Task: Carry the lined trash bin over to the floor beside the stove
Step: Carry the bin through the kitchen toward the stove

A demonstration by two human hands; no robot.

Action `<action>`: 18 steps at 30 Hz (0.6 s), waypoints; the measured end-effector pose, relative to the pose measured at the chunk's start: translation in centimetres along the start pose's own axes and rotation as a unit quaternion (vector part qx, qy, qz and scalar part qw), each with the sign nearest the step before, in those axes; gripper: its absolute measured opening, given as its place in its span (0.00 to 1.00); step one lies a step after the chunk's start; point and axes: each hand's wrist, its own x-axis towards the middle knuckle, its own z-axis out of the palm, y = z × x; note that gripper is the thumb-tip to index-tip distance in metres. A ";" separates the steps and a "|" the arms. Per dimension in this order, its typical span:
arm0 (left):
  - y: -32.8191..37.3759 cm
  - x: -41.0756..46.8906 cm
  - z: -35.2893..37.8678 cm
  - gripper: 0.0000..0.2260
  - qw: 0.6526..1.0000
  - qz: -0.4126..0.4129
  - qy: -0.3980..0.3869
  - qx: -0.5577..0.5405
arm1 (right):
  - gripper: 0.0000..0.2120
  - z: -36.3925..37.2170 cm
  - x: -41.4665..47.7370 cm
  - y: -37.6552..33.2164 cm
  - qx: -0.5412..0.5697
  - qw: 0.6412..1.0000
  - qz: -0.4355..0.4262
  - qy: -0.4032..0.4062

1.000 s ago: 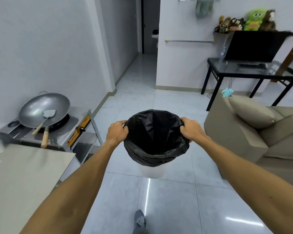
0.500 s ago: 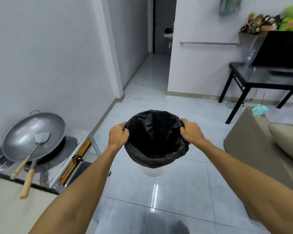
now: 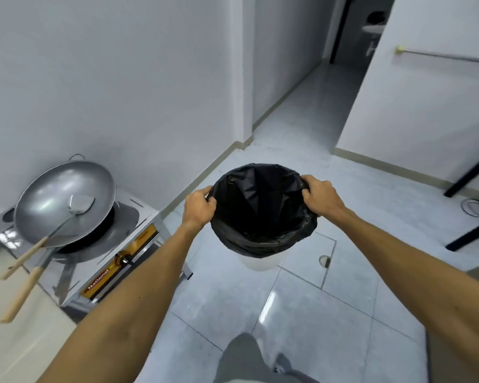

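A white trash bin (image 3: 257, 262) lined with a black bag (image 3: 260, 211) hangs in the air above the tiled floor, right of the stove. My left hand (image 3: 198, 207) grips the bin's left rim over the bag. My right hand (image 3: 320, 197) grips the right rim the same way. The steel stove (image 3: 138, 217) stands at the left against the wall, with a large wok (image 3: 64, 200) on its burner. Most of the bin's white body is hidden under the bag.
A metal spatula (image 3: 78, 205) with a wooden handle leans in the wok, its handle sticking out over a pale counter (image 3: 20, 335) at the lower left. A floor drain (image 3: 324, 261) sits right of the bin. Black table legs (image 3: 470, 172) stand at right. A hallway (image 3: 310, 95) opens ahead.
The view has swung left and moved forward. The stove now looks larger and closer, the sofa has left the frame, and the bin stays held in both hands.
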 end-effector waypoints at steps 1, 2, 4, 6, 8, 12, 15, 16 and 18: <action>0.1 1.0 0.5 0.21 1.000 -0.013 0.007 -0.002 | 0.22 0.1 1.8 0.1 0.002 1.000 -0.006 -0.005; 0.2 2.0 1.0 0.21 1.000 -0.024 0.015 -0.003 | 0.22 0.3 3.6 0.3 0.005 1.000 -0.012 -0.007; 0.2 4.3 1.8 0.21 0.998 -0.046 0.028 -0.009 | 0.22 0.8 7.3 0.6 0.002 0.999 -0.029 -0.016; -0.2 6.3 2.6 0.21 0.997 -0.061 0.041 -0.013 | 0.21 1.7 10.7 0.8 0.000 0.999 -0.046 -0.028; -0.7 8.6 3.4 0.21 0.995 -0.079 0.055 -0.013 | 0.21 2.9 14.3 1.0 -0.001 0.997 -0.061 -0.043; -2.4 13.0 4.5 0.18 0.990 -0.107 0.088 -0.033 | 0.20 6.0 21.7 0.2 -0.010 0.992 -0.105 -0.065; -3.8 16.0 4.7 0.17 0.984 -0.133 0.109 -0.035 | 0.20 8.4 26.9 -1.4 -0.018 0.987 -0.133 -0.091; -4.3 17.0 4.6 0.18 0.982 -0.142 0.122 -0.035 | 0.20 9.2 28.6 -2.2 -0.020 0.984 -0.144 -0.101; -5.0 18.8 4.2 0.19 0.976 -0.162 0.145 -0.035 | 0.19 10.7 32.0 -3.6 -0.018 0.980 -0.163 -0.115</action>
